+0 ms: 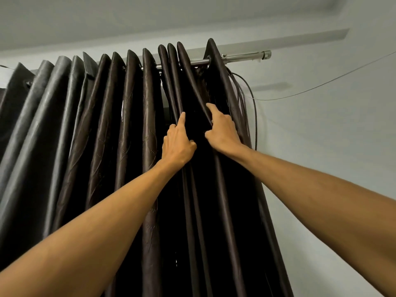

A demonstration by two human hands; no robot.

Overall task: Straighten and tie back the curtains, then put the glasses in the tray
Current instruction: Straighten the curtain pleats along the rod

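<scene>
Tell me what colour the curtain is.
The curtain is dark brown with a faint swirling pattern; the head view shows it.

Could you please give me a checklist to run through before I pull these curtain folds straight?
1. Left hand grips a curtain fold: ok.
2. Right hand grips the neighbouring fold: ok.
3. Curtain hangs on the rod: ok.
4. Cables clear of the curtain's right edge: not ok, they hang close along it.
5. Tie-back at hand: cannot tell, none in view.
</scene>
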